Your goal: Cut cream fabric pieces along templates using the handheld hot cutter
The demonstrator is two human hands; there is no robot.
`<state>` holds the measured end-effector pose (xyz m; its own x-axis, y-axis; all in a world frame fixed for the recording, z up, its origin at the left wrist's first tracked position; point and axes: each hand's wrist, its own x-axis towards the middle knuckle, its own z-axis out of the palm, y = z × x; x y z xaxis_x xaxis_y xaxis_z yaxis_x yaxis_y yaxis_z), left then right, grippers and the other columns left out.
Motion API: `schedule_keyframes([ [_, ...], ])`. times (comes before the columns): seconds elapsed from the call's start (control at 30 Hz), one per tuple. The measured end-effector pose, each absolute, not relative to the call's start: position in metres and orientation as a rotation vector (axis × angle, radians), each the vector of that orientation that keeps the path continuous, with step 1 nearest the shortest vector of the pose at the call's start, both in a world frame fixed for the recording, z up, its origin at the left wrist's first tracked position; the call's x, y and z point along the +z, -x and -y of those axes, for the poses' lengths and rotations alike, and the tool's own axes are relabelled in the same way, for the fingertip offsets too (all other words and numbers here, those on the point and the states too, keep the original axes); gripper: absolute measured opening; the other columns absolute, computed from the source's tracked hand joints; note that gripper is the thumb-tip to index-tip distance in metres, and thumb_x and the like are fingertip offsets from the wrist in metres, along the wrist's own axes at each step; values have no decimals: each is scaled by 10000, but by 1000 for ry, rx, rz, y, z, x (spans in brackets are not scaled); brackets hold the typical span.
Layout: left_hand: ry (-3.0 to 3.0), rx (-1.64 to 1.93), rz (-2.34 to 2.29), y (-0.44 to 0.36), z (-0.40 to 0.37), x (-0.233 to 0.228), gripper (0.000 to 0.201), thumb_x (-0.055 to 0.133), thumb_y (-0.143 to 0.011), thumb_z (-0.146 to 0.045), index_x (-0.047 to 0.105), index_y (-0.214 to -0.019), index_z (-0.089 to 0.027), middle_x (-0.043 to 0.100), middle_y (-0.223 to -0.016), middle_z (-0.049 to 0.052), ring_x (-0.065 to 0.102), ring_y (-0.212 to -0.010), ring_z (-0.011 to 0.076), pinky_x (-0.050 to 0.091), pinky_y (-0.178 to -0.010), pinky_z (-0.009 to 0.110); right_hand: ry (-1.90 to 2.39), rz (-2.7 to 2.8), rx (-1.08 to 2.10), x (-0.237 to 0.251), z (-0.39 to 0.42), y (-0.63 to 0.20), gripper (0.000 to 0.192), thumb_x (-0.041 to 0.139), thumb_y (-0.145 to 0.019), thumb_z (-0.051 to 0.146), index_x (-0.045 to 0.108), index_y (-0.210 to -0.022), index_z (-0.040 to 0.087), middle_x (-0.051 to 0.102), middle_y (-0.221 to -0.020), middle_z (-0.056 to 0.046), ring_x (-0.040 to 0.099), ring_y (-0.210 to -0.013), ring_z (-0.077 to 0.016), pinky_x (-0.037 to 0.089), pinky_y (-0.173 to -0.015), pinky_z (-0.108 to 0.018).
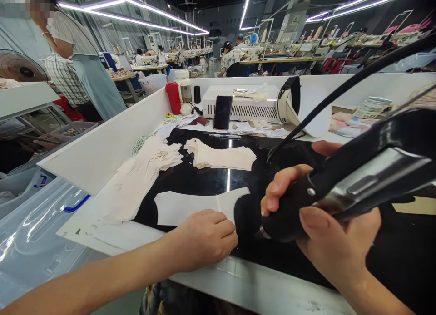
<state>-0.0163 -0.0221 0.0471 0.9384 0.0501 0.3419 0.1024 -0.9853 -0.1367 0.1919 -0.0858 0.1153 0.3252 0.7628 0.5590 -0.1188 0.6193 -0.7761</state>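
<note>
Bunched narrow, my left hand point(207, 235) at lower centre overlaps the lower edge of the white piece point(185, 208); whether it pinches anything I cannot tell. Bare black surface point(250, 215) leaves room between it and my right hand point(344, 244), wrapped around the black tool point(368, 179), centre right. Beyond, a beige piece point(415, 206) lies at the frame's right edge.
</note>
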Motion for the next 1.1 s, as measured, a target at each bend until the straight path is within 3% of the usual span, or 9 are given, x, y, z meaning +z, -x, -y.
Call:
schedule_keyframes([
  [0.17,2971,-635,194,11,19,36,315,553,-1128,-113,596,-829,-201,594,-795,4,589,-740,179,507,-723,326,621,1049,702,112,86,-176,562,986,-899,392,667,-1356,321,728,-823,30,675,-573,-170,608,-477,-284],
  [0.47,3164,-728,254,14,13,41,268,552,-1174,-185,676,-936,-184,694,-862,21,674,-802,184,565,-800,304,537,1039,666,98,81,-159,549,953,-944,392,648,-1393,308,719,-882,27,684,-613,-149,634,-525,-285],
  [0.6,3251,-612,258,21,11,45,116,681,-1145,-251,721,-1069,-173,761,-1014,51,727,-928,217,584,-866,327,532,1034,636,97,79,-158,527,940,-956,388,642,-1385,310,710,-882,30,680,-605,-159,640,-504,-306],
  [0.77,3277,-547,305,24,10,45,126,788,-1089,-293,743,-1088,-175,782,-1096,62,740,-965,236,587,-855,342,527,1013,629,98,75,-159,535,946,-952,372,639,-1387,312,726,-899,24,679,-599,-164,642,-508,-326],
  [0.93,3268,-567,299,19,12,42,82,691,-1131,-213,740,-1099,-157,791,-1123,72,742,-977,236,579,-879,360,549,1006,613,97,73,-160,547,951,-945,390,640,-1386,305,730,-889,26,669,-605,-162,631,-514,-318],
  [1.1,3259,-665,329,17,14,43,190,611,-1155,-179,731,-1008,-175,749,-977,44,705,-885,199,571,-859,318,540,1002,630,97,76,-160,553,950,-944,390,633,-1390,305,729,-885,29,669,-586,-159,626,-500,-306],
])
